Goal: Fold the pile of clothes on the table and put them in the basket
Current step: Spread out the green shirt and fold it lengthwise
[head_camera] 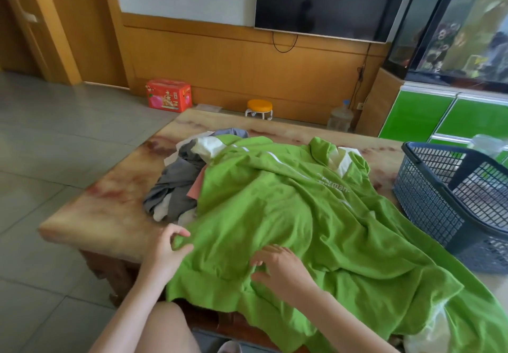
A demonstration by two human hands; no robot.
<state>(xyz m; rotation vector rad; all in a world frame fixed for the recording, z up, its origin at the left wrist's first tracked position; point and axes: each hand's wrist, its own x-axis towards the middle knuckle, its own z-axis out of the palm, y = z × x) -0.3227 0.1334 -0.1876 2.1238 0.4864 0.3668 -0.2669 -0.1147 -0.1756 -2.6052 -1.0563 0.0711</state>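
table (110, 209), one basket (428, 201) (one green garment (275, 209))

A table (110, 209) with a pale stone top veined in red is shown. A large green top (275, 215) is spread over its middle and is draped over the near edge. A heap of grey and white clothes (176, 184) is seen towards the far left corner, partly covered by the top. A dark mesh basket (439, 201) is set at the right edge.
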